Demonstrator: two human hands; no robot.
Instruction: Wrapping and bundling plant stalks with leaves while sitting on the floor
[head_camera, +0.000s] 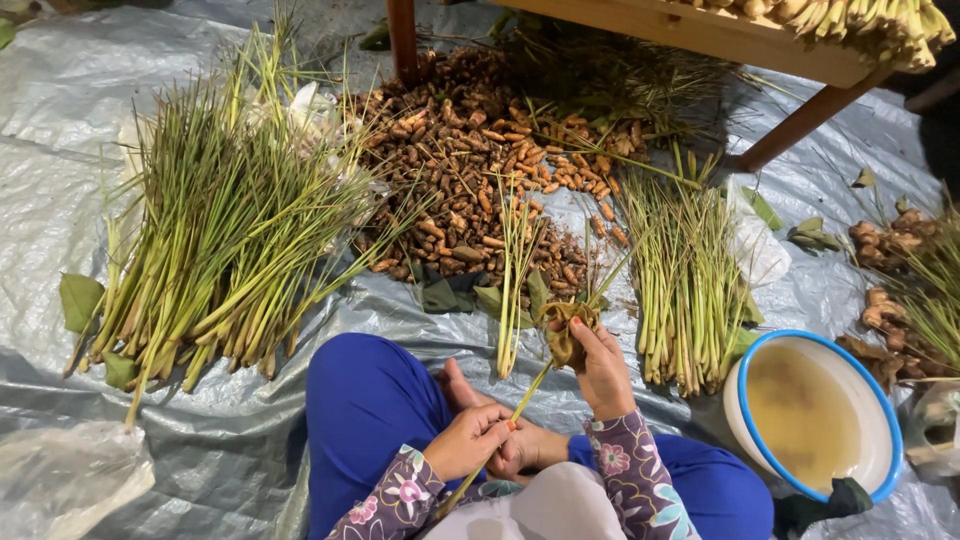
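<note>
I sit cross-legged on a grey plastic sheet (60, 200). My left hand (470, 440) grips the lower end of a lemongrass stalk (528, 390) near my lap. My right hand (603, 365) is higher and to the right, pinching a wad of dry brownish leaf (565, 325) at the stalk's upper part. A small bunch of lemongrass (515, 285) lies just in front of my knees.
A large pile of lemongrass (220, 230) lies at left, another bunch (685, 280) at right. A heap of turmeric roots (480, 170) sits ahead. A white, blue-rimmed basin (880, 400) of murky water stands at right, ginger roots (890, 245) beyond. A wooden table (720, 35) stands at the back.
</note>
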